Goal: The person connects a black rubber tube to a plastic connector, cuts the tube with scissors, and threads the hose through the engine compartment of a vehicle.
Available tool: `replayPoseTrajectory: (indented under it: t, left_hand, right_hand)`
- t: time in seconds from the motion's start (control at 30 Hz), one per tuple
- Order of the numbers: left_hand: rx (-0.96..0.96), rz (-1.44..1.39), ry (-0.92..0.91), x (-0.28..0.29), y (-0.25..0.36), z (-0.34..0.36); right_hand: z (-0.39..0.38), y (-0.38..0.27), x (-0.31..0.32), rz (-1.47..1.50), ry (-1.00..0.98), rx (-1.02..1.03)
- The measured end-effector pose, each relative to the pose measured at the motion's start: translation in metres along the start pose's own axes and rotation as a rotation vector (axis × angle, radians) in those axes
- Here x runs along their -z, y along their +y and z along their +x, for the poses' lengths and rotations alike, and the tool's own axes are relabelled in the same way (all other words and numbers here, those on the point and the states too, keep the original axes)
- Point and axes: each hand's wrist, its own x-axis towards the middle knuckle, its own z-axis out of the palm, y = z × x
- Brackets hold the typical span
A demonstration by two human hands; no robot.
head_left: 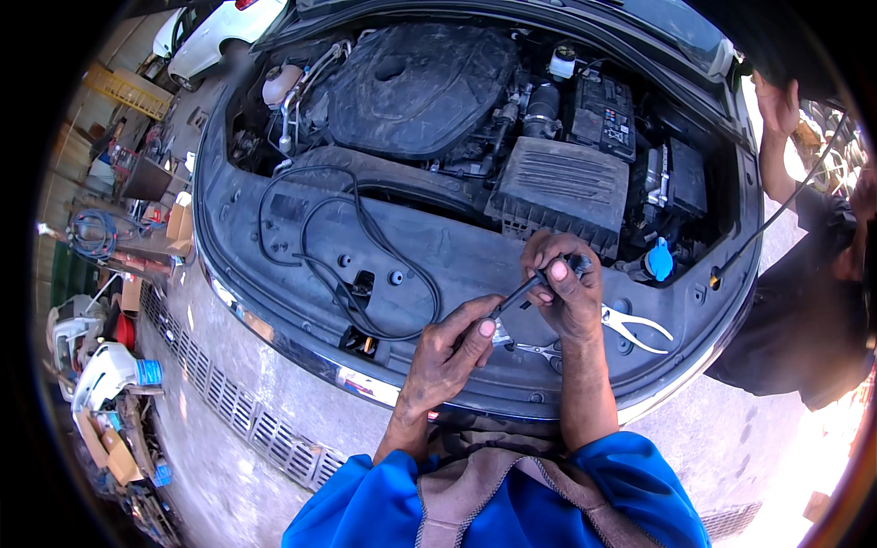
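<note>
Over the front panel of an open engine bay, my left hand pinches a thin black cable between thumb and fingers. My right hand is closed round a small dark piece at the cable's upper end; fingers hide most of it, so its exact kind does not show. A long loop of black cable lies on the black front panel left of my hands. Beside my right wrist rest pliers with pale handles. A small metal hand tool lies between my forearms, partly covered.
Beyond my hands sit a ribbed black air filter box, a battery and a large engine cover. A blue cap stands at the right. Another person is beside the car's right edge. A floor grate runs at left.
</note>
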Motion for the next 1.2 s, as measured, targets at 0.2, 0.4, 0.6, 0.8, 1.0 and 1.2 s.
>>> replayPoseTrajectory:
  t: [0.2, 0.4, 0.6, 0.8, 1.0, 1.2]
  left_hand:
    - [0.019, -0.016, -0.016, 0.002, -0.003, 0.0]
    - [0.043, -0.04, 0.019, -0.002, 0.0, 0.0]
    - [0.074, -0.059, 0.078, -0.004, -0.001, 0.0]
    - [0.153, -0.236, 0.041, -0.002, -0.002, 0.009]
    - [0.169, -0.326, -0.043, 0.005, -0.014, 0.019]
    - [0.183, -0.411, -0.06, 0.006, -0.026, 0.024]
  right_hand:
    - [0.0, 0.0, 0.001, 0.002, -0.026, 0.001]
    - [0.0, 0.001, 0.002, 0.008, -0.053, 0.012]
    - [-0.001, 0.001, -0.001, -0.047, -0.041, 0.001]
    - [-0.001, 0.003, -0.001, -0.181, 0.034, -0.09]
    - [0.002, 0.002, -0.001, -0.286, 0.118, -0.203]
    - [0.003, 0.003, -0.003, -0.331, 0.096, -0.167]
